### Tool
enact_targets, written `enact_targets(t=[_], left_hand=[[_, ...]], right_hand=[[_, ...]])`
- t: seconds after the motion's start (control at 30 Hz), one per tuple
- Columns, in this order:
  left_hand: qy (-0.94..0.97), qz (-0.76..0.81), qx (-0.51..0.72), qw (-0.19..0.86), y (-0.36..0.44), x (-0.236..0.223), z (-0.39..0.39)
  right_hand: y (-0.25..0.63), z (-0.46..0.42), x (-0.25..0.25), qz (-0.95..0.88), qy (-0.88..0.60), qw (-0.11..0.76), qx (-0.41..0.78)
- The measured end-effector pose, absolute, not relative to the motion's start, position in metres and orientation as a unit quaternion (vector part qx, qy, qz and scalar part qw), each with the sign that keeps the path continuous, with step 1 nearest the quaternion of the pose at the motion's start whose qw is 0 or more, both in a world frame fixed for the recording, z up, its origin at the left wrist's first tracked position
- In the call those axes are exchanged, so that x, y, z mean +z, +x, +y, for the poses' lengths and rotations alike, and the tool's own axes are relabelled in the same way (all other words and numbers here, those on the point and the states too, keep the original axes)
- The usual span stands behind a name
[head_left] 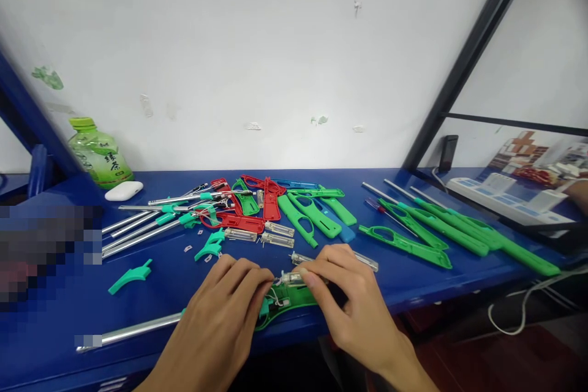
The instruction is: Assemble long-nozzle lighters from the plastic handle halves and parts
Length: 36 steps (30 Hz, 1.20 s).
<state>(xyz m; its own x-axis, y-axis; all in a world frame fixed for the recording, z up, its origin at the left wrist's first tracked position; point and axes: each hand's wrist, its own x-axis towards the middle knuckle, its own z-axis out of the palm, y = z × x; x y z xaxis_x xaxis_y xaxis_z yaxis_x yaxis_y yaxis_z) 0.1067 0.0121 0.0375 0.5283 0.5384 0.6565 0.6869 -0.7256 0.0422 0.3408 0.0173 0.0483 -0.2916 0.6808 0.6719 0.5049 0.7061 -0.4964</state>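
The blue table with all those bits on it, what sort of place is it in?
Probably a small workshop or workroom: loose green plastic shells, metal tubes and small clear cartridges lie spread over the blue table.

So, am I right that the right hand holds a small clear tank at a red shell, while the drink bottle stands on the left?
Not quite: the head view shows that the shell is green, not red. The right hand does hold the clear tank there, and the drink bottle does stand on the left.
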Motion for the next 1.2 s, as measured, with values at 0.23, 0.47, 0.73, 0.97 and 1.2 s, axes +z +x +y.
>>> enact_targets(t=[0.23, 0.47, 0.73, 0.97, 1.2], left_hand=[[-0.865, -0.349, -0.345, 0.109, 0.1085, 0.0383, 0.0118], [-0.865, -0.341, -0.345, 0.129, 0.1094, 0.0408, 0.01], [-0.865, -0.334, -0.347, 0.142, 0.1124, 0.0444, 0.0109], [-0.871, -0.325, -0.341, 0.139, 0.1103, 0.042, 0.011], [-0.867, -0.328, -0.348, 0.138, 0.1105, 0.0426, 0.0103]], right_hand=[[0.3409, 0.0175, 0.0472, -0.803, -0.365, 0.464, 0.079], [0.3417, 0.0162, 0.0461, -0.801, -0.368, 0.465, 0.082], [0.3426, 0.0158, 0.0472, -0.811, -0.362, 0.45, 0.085], [0.3435, 0.0173, 0.0475, -0.816, -0.352, 0.449, 0.089], [0.3446, 0.0158, 0.0484, -0.818, -0.345, 0.452, 0.09]])
